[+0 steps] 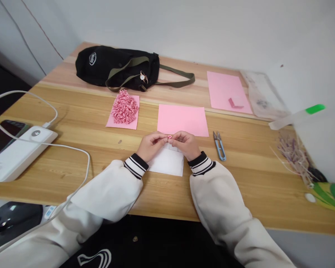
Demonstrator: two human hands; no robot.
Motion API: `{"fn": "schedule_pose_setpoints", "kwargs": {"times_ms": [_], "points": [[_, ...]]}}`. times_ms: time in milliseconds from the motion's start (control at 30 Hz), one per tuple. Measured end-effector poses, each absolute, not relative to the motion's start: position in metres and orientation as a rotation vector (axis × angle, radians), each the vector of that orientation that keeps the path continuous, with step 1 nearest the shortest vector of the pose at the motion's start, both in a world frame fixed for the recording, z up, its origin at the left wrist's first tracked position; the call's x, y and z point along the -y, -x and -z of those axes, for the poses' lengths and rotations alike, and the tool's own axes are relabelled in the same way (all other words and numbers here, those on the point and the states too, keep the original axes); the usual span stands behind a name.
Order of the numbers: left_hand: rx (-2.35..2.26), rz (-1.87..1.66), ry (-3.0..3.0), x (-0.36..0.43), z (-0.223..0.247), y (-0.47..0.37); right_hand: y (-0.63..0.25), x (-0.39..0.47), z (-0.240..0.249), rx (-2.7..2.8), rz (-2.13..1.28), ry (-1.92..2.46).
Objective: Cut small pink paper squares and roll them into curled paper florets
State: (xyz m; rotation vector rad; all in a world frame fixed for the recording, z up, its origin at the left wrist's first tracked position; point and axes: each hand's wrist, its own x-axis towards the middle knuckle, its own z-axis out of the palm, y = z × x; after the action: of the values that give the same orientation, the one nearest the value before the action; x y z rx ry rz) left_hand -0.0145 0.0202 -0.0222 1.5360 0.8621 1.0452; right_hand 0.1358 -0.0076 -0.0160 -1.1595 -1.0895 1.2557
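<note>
Close together over the paper, my left hand and my right hand are both closed, thumbs and fingers pinched on a small pink piece. Its exact kind is too small to make out, and the fingers cover most of it. Below them lies a white sheet of paper, partly hidden by the hands. A pink sheet is just beyond my fingertips. To the left, a heap of small pink knotted pieces rests on a smaller pink card. Blue-handled thread snips lie right of my right hand.
A black bag with olive straps lies at the back, a watch on it. At back right is another pink sheet. A white power bank and its cable occupy the left. Dried stems lie far right.
</note>
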Motion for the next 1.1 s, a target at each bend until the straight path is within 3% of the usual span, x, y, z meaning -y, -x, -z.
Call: {"fn": "schedule_pose_setpoints", "kwargs": {"times_ms": [1100], "points": [[-0.9,-1.035,-1.527,-0.0198,0.0212,0.014,-0.1375,0.0078,0.0163,1.15,-1.262,1.204]]}}
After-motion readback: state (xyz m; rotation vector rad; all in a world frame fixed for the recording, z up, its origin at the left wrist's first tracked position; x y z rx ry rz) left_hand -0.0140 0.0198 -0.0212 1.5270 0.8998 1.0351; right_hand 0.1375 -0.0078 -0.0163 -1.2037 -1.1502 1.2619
